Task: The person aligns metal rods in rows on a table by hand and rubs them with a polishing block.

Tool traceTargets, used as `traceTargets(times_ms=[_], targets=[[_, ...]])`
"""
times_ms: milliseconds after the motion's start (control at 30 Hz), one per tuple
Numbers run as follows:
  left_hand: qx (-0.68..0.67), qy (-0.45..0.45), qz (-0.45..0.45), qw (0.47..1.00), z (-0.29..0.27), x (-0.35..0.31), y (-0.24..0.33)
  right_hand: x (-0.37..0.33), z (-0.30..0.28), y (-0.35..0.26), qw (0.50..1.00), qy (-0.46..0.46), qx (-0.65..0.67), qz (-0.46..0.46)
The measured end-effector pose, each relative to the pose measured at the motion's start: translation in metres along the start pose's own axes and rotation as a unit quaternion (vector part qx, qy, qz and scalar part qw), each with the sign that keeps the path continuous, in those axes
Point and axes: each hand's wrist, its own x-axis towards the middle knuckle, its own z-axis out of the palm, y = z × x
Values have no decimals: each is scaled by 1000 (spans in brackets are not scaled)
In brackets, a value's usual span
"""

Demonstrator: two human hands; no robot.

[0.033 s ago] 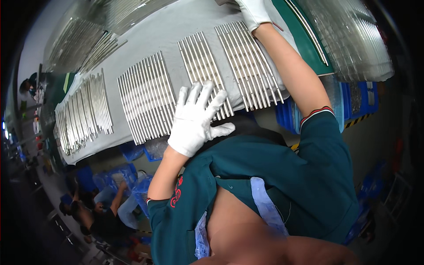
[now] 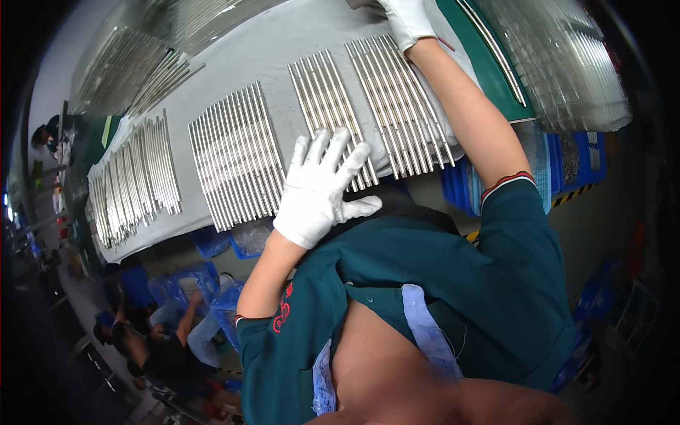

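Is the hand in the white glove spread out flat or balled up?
Spread flat: the left hand lies with fingers fanned apart on the metal rods.

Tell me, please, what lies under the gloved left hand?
The left hand rests spread on a batch of metal rods lying on the grey table cover. The rod ends beneath its palm are hidden.

A long workbench (image 2: 234, 49) covered in a pale grey cloth runs across the upper part of the view, with a green mat (image 2: 489, 64) at its right end. Blue plastic crates (image 2: 574, 159) stand beneath it at the right, beside a grey floor (image 2: 602, 234) with a yellow-and-black striped line (image 2: 567, 200). Other people (image 2: 152, 347) sit low at the left among more blue bins (image 2: 212, 244).
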Motion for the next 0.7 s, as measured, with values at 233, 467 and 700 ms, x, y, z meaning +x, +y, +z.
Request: traceTargets(times_ms=[233,467,700], targets=[[-14,9,27,1000,10,21,12,-3,6,-6,990,27,132,49],[42,-27,-7,999,-17,-6,-2,-1,-1,11,992,81,-57,-79],[7,-13,77,997,-14,34,18,-10,-7,-19,980,7,177,93]])
